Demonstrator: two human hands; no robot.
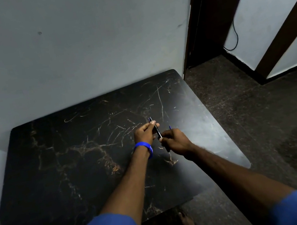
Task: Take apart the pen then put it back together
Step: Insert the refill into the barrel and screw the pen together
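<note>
A dark pen barrel is held above the black marble-patterned table. My left hand, with a blue wristband, grips the barrel's upper part between thumb and fingers. My right hand is closed around the barrel's lower end, and a thin blue tip sticks up from its fingers. A dark thin piece shows just below my right hand; what it is I cannot tell.
The table stands against a pale wall at the back and left. Its right edge borders a dark speckled floor. A dark door frame stands at the back right. A bare foot shows under the table's front edge.
</note>
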